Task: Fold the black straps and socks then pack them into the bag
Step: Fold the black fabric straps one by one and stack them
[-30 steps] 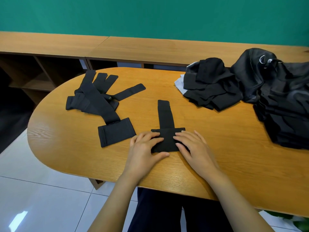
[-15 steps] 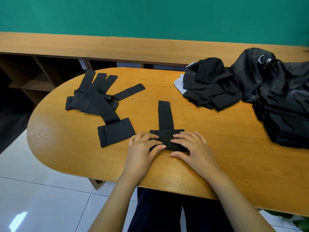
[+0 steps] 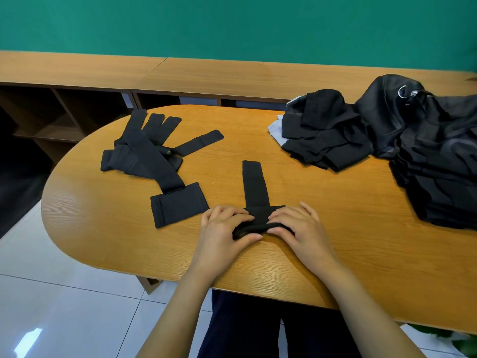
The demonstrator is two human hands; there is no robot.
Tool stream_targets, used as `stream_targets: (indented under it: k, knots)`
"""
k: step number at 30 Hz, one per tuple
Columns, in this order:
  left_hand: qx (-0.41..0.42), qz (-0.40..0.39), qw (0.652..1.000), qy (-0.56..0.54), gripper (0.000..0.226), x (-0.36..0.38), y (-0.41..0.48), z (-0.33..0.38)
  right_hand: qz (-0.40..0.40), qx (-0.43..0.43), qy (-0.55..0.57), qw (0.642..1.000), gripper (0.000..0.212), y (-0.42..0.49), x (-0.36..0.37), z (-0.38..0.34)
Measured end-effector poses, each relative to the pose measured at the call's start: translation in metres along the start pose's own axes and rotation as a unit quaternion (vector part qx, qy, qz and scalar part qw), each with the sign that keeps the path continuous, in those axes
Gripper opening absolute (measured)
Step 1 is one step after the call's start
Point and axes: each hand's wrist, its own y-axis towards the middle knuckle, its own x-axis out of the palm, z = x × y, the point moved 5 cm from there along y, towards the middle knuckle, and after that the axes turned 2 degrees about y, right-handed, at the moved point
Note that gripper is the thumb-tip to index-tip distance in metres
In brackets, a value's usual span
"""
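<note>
A black strap (image 3: 254,186) lies on the wooden table (image 3: 335,244), its narrow tail pointing away from me and its wide near end rolled up. My left hand (image 3: 223,231) and my right hand (image 3: 299,227) grip that rolled end from either side, thumbs under it and fingers curled over the top. A pile of several more black straps (image 3: 152,153) lies at the left, one with a wide flap near my left hand. Folded black socks (image 3: 325,135) sit at the back right. The black bag (image 3: 426,151) lies at the far right.
A long wooden bench with open shelves (image 3: 165,78) runs behind the table against a green wall. The table's rounded left end borders white floor tiles (image 3: 51,293). Bare wood lies between the strap and the bag.
The strap's wide near end has gone from flat under my fingers to rolled up away from me. Both hands have shifted slightly forward and curled round the roll.
</note>
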Motion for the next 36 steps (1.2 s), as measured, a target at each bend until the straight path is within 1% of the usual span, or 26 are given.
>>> stream_targets:
  k: [5,7,10,17,22,24,26,29,31,36]
  knots:
    - [0.002,-0.002,1.000,-0.001,0.035,0.0003,0.0003,-0.0009,0.001,0.002,0.023,1.000,0.039,-0.0009,-0.0006,0.0000]
    - [0.001,0.002,1.000,-0.008,0.033,-0.0007,0.0001,-0.0015,0.006,-0.001,0.022,1.000,0.039,-0.0012,-0.0007,0.0003]
    - [0.004,0.003,1.000,-0.016,0.035,-0.0009,0.0004,-0.0013,0.005,-0.004,0.011,1.000,0.042,-0.0013,-0.0001,0.0016]
    - [-0.001,0.004,0.999,-0.032,0.037,-0.0022,0.0004,-0.0007,-0.006,0.009,0.015,1.000,0.032,0.0011,0.0002,0.0037]
    - [-0.010,-0.009,1.000,-0.025,0.050,0.0003,0.0005,-0.0020,-0.013,0.009,0.039,0.999,0.031,0.0007,-0.0005,0.0036]
    - [-0.007,-0.015,1.000,-0.026,0.047,0.0007,0.0005,-0.0023,-0.014,0.010,0.050,0.999,0.031,0.0008,-0.0012,0.0021]
    - [-0.002,-0.013,0.999,-0.032,0.040,0.0005,0.0008,-0.0025,-0.013,0.013,0.060,0.998,0.032,0.0008,-0.0015,0.0012]
    - [-0.005,-0.007,0.999,-0.045,0.035,0.0011,0.0011,-0.0042,-0.008,0.022,0.057,0.998,0.039,0.0005,-0.0013,0.0016]
    - [-0.010,-0.003,0.998,-0.060,0.035,0.0003,0.0011,-0.0045,-0.006,0.022,0.050,0.998,0.042,0.0006,-0.0006,0.0026]
    - [-0.020,0.001,0.997,-0.071,0.038,-0.0020,0.0018,-0.0040,-0.001,0.027,0.051,0.998,0.038,0.0015,-0.0023,0.0020]
